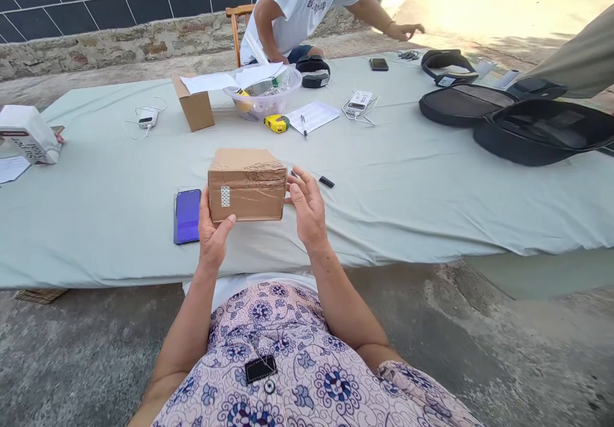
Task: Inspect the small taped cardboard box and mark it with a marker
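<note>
A brown cardboard box (247,195) with creased, wrinkled cardboard along its upper right edge and a small patterned label is held up over the near side of the table. My left hand (213,238) grips it at the lower left, thumb across the front face. Beside its right end is my right hand (309,213), fingers apart and curved; some fingertips reach the box's edge, and whether they press on it is unclear. A phone with a blue screen (188,216) lies left of my left hand. Just past my right hand is a small black object (327,182).
A cloth-covered table (119,222) spreads out before me. On it are a plastic basket (263,104), an open carton (196,110), a yellow tape measure (277,123), a paper with a pen (304,126), white devices with cables and black cases (542,133). A person (302,15) sits opposite.
</note>
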{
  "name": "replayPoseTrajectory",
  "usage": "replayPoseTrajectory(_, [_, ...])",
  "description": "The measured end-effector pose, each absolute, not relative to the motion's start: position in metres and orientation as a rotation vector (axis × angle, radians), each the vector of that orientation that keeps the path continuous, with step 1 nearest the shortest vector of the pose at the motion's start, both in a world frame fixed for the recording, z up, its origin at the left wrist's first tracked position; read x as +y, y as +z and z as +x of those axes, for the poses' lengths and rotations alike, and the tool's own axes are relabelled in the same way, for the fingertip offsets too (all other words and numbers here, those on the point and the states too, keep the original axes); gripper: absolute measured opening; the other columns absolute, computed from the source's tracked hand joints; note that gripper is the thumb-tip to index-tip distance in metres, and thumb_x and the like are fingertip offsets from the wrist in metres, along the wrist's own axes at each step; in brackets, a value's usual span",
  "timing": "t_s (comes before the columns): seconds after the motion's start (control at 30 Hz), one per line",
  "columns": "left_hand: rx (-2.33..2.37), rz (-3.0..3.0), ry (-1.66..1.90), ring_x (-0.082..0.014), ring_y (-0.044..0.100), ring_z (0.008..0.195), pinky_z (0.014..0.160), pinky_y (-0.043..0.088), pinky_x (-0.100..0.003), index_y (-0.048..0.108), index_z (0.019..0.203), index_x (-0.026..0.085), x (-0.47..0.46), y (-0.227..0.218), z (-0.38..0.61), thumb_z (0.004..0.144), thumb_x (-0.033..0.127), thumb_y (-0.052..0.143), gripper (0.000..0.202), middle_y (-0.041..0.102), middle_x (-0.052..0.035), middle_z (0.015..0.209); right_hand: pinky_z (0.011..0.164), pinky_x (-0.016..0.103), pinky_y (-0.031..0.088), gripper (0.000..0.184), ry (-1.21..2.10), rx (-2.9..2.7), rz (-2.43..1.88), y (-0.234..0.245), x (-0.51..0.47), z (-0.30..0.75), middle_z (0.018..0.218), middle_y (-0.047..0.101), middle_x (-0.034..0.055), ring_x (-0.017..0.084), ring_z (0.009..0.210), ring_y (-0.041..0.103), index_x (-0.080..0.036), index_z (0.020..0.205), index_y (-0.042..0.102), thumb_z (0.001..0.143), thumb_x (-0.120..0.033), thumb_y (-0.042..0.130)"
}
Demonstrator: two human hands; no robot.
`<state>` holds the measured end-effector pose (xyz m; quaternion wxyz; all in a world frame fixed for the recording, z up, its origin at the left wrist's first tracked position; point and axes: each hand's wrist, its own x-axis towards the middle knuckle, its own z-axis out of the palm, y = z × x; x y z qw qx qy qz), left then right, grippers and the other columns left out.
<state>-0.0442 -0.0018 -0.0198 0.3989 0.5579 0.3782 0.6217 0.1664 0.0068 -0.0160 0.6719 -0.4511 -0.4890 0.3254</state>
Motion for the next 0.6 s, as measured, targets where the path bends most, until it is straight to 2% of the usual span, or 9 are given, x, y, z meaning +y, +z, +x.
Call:
replayPoseTrajectory(0.07, [0.949,1.322,1.591,-0.0285,0.054,0.148,0.121,0.047,-0.039,0.038,0.163,0.037,0.002,-0.023,-0.045,0.084,0.046,0.081,0.091,0.049,-0.0065,0.166,0.089,0.037,0.059,0.041,0.626,-1.151,-1.245,-0.027,0.016,0.178,0.129,0.075,0.0108,0.023,0.117,0.070,-0.025,0.134,0.061,0.102,-0.049,0.051])
replayPoseTrajectory(0.17, [0.937,1.253,1.599,-0.0278,0.054,0.148,0.119,0.048,-0.037,0.037,0.164,0.037,0.002,-0.024,-0.044,0.081,0.045,0.083,0.095,0.046,-0.0057,0.168,0.096,0.043,0.055,0.035,0.435,-1.240,-1.740,-0.041,0.030,0.195,0.130,0.073,0.0148,0.028,0.119,0.066,-0.020,0.129,0.066,0.098,-0.030,0.053])
replayPoseTrajectory(0.3, [0.943,1.220,1.585,-0.0276,0.052,0.149,0.121,0.047,-0.037,0.038,0.164,0.036,-0.004,-0.021,-0.038,0.081,0.043,0.082,0.094,0.046,-0.0053,0.169,0.103,0.050,0.047,0.036,0.366,-1.225,-1.968,-0.055,0.042,0.204,0.128,0.068,0.0210,0.036,0.124,0.057,-0.017,0.126,0.071,0.091,-0.019,0.062])
replayPoseTrajectory(0.47, [0.962,1.254,1.564,-0.0277,0.050,0.151,0.124,0.044,-0.040,0.039,0.163,0.035,-0.008,-0.016,-0.035,0.082,0.038,0.078,0.090,0.048,-0.0057,0.168,0.093,0.040,0.045,0.041,0.381,-1.215,-2.064,-0.063,0.042,0.201,0.111,0.065,0.0142,0.029,0.104,0.059,-0.023,0.127,0.074,0.091,-0.011,0.059])
replayPoseTrajectory(0.6, [0.979,1.243,1.562,-0.0281,0.049,0.153,0.123,0.044,-0.039,0.038,0.164,0.035,-0.008,-0.016,-0.035,0.083,0.037,0.077,0.090,0.047,-0.0059,0.168,0.079,0.034,0.044,0.040,0.446,-1.170,-1.966,-0.058,0.035,0.207,0.088,0.061,0.0072,0.023,0.081,0.056,-0.023,0.119,0.078,0.091,-0.015,0.052])
